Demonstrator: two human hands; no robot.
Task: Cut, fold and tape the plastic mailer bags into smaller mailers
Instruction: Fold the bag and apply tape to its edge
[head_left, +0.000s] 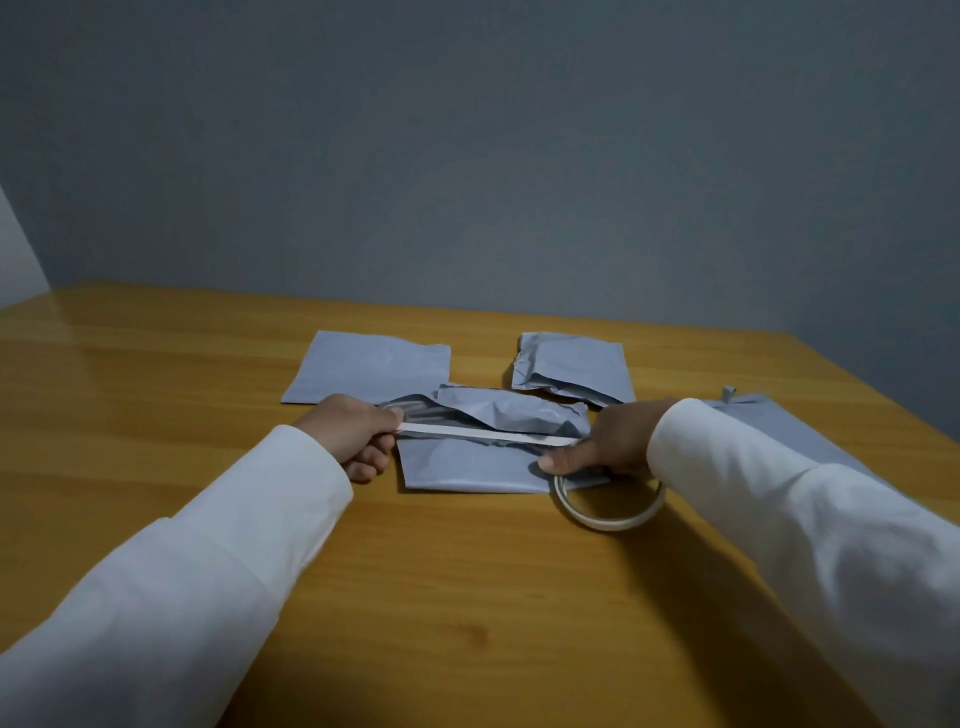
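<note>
A crumpled grey mailer piece (483, 462) lies on the wooden table between my hands, its top flap folded over. A white strip of tape (483, 434) stretches across it. My left hand (353, 436) pinches the strip's free end at the mailer's left side. My right hand (608, 441) holds the tape roll (608, 512) at the mailer's right edge, thumb near where the strip leaves the roll. The roll hangs below that hand, just above the table.
A flat grey mailer piece (369, 369) lies behind at the left and a crumpled one (571, 369) behind at the right. A larger grey mailer (779, 421) lies under my right sleeve. A grey wall stands behind the table (156, 389).
</note>
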